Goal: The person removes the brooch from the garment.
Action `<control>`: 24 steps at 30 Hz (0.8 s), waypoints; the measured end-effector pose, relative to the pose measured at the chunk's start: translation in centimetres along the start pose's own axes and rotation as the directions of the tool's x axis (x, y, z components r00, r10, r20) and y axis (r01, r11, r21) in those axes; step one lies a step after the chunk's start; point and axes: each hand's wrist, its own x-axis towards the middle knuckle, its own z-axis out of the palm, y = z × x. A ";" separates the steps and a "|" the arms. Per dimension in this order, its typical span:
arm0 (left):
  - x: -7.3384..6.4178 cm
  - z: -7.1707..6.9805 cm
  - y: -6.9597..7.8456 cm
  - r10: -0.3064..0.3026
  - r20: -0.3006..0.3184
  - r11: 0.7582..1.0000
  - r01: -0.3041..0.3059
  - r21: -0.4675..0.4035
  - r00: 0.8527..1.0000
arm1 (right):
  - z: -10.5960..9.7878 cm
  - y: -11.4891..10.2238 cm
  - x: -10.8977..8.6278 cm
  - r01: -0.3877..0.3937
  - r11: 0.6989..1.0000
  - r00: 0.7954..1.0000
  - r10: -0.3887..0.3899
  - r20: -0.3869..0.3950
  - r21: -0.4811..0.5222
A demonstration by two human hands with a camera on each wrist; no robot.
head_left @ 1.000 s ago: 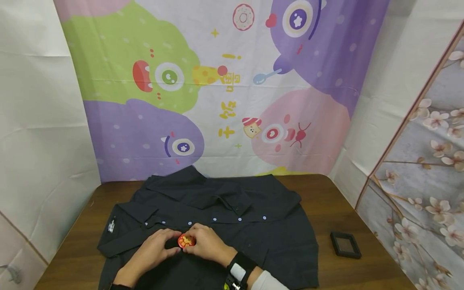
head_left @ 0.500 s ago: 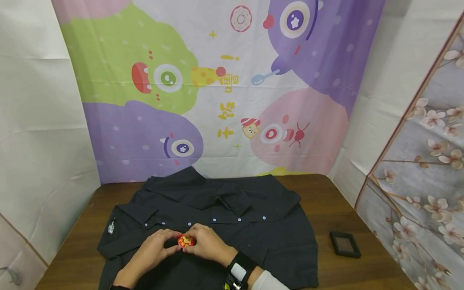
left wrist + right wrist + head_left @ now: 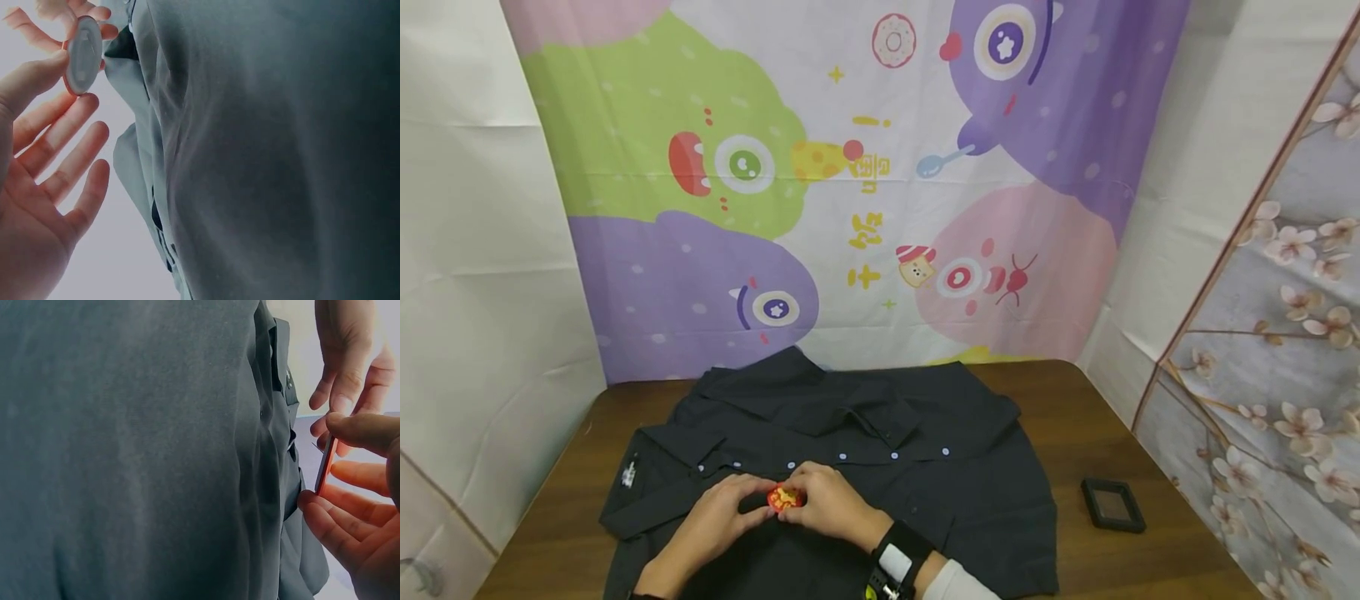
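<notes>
Round red badge with yellow markings (image 3: 784,497) is pinched in the fingertips of a person's left hand (image 3: 717,514) and right hand (image 3: 833,502), above a black, white-buttoned cloth shirt (image 3: 913,485) spread on a brown wooden table (image 3: 565,492).

You are in a room made up a bit like one at home: you have a brown wooden table (image 3: 1075,433), a funny monster curtain (image 3: 827,208), wrinkly white side covers (image 3: 482,275) and a flowery panel (image 3: 1277,375).

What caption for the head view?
Left hand and right hand hold a round red badge over a dark shirt.
</notes>
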 end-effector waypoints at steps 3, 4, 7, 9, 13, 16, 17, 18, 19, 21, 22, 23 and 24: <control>0.0 0.0 0.0 0.000 -0.017 1.000 0.000 0.002 1.000 | 0.0 0.0 0.1 -0.002 1.000 1.000 0.002 0.000 -0.005; 0.0 0.0 0.0 0.002 -0.024 1.000 -0.002 0.004 1.000 | 0.0 0.0 0.1 -0.001 1.000 1.000 0.001 -0.002 -0.006; -0.1 0.0 0.1 0.005 -0.036 1.000 -0.005 0.009 0.999 | 0.1 0.1 0.1 -0.002 1.000 1.000 0.002 -0.006 -0.008; 0.0 0.1 0.1 0.001 -0.037 1.000 -0.001 0.007 0.999 | 0.0 0.1 0.0 0.002 1.000 1.000 -0.002 -0.015 -0.010; 0.0 0.1 0.2 -0.012 -0.036 1.000 0.011 -0.007 0.999 | -0.1 0.0 0.0 0.014 1.000 0.999 -0.015 -0.036 -0.016; 0.0 0.1 0.2 -0.022 -0.033 1.000 0.021 -0.019 0.999 | -0.1 0.1 0.0 0.022 1.000 0.999 -0.022 -0.049 -0.007; 0.1 0.1 0.1 -0.027 -0.030 0.999 0.026 -0.018 0.999 | -0.1 0.1 0.0 0.024 1.000 0.998 -0.025 -0.051 -0.005; 0.1 0.1 0.1 -0.033 -0.029 0.999 0.032 -0.022 0.999 | -0.1 0.1 0.1 0.025 1.000 0.998 -0.025 -0.052 -0.002; 0.1 0.1 0.1 -0.037 -0.025 0.999 0.036 -0.025 0.999 | -0.1 0.1 0.1 0.026 1.000 0.998 -0.026 -0.051 0.006; 0.2 0.1 0.0 -0.044 -0.020 0.999 0.043 -0.031 0.999 | -0.1 0.1 0.1 0.032 0.999 0.998 -0.031 -0.053 0.010; 0.2 0.1 0.0 -0.048 -0.018 0.998 0.048 -0.036 0.999 | -0.1 0.2 0.1 0.037 0.999 0.998 -0.037 -0.054 0.011; 0.3 0.1 0.0 -0.048 -0.015 0.998 0.048 -0.038 0.999 | -0.1 0.2 0.1 0.044 0.999 0.997 -0.044 -0.058 0.008; 0.3 0.0 0.0 -0.047 -0.014 0.998 0.047 -0.043 0.999 | -0.1 0.2 0.1 0.050 0.999 0.997 -0.050 -0.062 0.007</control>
